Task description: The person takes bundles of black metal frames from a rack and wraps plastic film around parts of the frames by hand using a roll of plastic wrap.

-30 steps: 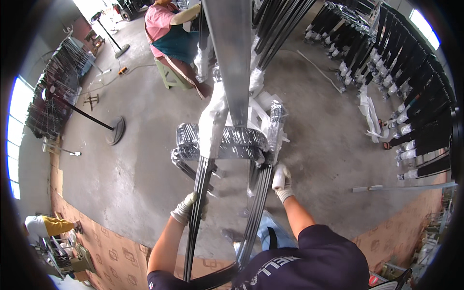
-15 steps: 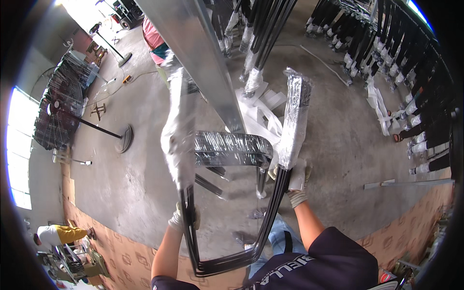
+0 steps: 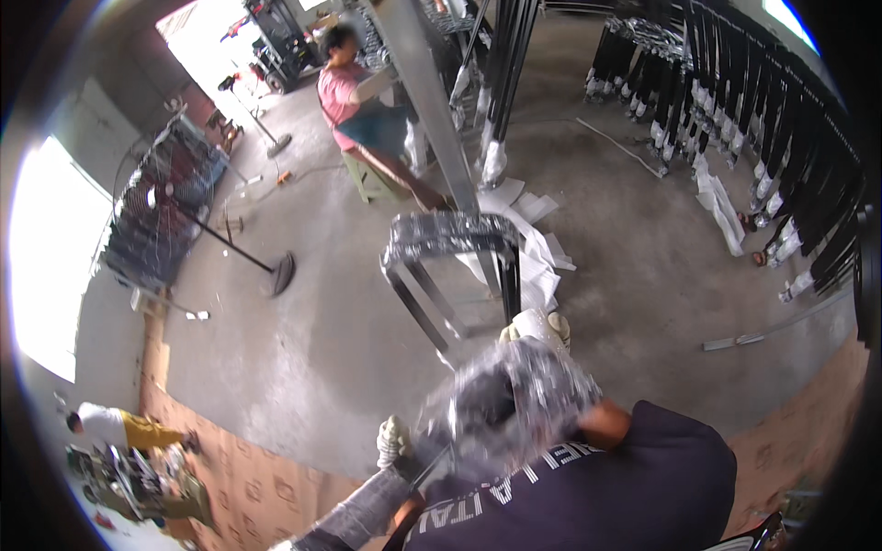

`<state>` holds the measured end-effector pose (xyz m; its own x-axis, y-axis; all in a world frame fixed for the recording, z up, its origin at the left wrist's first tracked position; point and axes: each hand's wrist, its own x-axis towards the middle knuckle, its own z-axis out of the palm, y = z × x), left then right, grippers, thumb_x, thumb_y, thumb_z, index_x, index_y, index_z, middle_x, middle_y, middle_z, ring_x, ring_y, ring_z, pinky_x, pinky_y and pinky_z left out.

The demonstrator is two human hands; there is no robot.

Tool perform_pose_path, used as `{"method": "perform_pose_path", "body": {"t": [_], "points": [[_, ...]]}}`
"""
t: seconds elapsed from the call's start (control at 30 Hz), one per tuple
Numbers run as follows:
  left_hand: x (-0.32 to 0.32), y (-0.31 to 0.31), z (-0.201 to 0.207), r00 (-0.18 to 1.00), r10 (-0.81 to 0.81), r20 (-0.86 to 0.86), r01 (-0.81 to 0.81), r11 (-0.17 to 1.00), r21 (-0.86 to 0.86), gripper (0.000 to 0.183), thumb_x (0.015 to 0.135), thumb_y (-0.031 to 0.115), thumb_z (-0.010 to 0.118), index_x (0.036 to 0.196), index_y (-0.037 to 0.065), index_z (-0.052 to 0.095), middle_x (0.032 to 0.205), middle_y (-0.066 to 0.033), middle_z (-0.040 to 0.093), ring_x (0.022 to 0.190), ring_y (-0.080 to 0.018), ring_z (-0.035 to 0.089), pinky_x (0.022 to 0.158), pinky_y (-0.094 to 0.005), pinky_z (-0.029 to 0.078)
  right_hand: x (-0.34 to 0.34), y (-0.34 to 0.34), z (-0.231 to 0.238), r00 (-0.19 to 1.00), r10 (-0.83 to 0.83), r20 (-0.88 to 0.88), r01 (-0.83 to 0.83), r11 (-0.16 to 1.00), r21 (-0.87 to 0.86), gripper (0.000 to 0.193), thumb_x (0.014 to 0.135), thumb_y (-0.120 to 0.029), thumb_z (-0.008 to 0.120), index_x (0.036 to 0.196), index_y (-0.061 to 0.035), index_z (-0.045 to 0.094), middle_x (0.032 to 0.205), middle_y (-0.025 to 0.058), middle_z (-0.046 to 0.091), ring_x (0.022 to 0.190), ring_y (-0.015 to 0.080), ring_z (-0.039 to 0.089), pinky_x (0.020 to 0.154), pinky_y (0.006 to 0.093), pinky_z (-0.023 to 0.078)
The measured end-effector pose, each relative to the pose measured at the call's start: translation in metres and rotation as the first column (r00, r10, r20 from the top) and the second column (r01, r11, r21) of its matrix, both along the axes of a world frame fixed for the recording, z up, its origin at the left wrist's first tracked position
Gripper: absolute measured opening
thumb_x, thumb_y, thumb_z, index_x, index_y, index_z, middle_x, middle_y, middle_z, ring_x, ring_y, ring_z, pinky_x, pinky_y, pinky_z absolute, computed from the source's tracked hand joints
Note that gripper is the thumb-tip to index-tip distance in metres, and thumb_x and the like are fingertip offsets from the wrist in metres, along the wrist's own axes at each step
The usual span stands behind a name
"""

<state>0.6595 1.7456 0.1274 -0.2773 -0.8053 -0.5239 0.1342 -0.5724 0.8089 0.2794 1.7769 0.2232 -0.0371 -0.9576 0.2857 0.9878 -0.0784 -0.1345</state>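
Observation:
A bundle of black metal frames (image 3: 501, 399), partly wrapped in clear film, lies close against my chest and is smeared by motion. My left hand (image 3: 393, 443), in a whitish work glove, is closed at the bundle's left side; the bundle hides part of its grip. In my gloved right hand (image 3: 559, 327) is a roll of stretch film (image 3: 535, 325), beyond the bundle's far edge. The bundle covers much of my right forearm. Just ahead stands a black rack (image 3: 450, 230) with film wound round its top bars, beside an upright metal post (image 3: 432, 110).
Ahead, a person in pink (image 3: 342, 96) sits on a stool. White sheets (image 3: 537, 266) lie on the floor beyond the rack. Rows of black frames (image 3: 735, 101) line the right side. A pedestal fan (image 3: 230, 241) stands left; another person (image 3: 115, 424) bends at lower left.
The bundle has swung down and toward me, its wrapped ends now near my chest instead of pointing up and away. The rack shows more fully. The view has shifted.

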Motion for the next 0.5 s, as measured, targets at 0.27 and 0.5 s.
{"method": "perform_pose_path", "body": {"t": [0.27,0.5], "points": [[0.075,0.091,-0.006,0.995,-0.051,-0.08,0.059,0.993,0.099,0.03,0.078,0.031,0.061,0.072,0.005,0.049,0.057,-0.0101,0.05,0.043,-0.0231,0.047,0.039,-0.0318,0.037,0.048,0.09,0.051,0.972,-0.025,-0.234,0.045,0.996,0.081,0.056,0.075,-0.05,0.054,0.096,0.002,0.054,0.088,0.0145,0.058,0.084,0.0253,0.055,0.08,0.0372,0.043],[0.137,0.12,0.006,0.996,-0.064,-0.059,0.071,0.99,0.123,0.03,0.077,0.031,0.061,0.073,0.004,0.049,0.058,-0.0114,0.05,0.043,-0.0239,0.047,0.04,-0.033,0.038,0.09,0.119,0.089,0.95,-0.126,-0.284,0.147,0.988,0.053,0.054,0.075,-0.048,0.057,0.09,0.0042,0.056,0.084,0.0147,0.059,0.075,0.0225,0.058,0.07,0.0308,0.047]]}}
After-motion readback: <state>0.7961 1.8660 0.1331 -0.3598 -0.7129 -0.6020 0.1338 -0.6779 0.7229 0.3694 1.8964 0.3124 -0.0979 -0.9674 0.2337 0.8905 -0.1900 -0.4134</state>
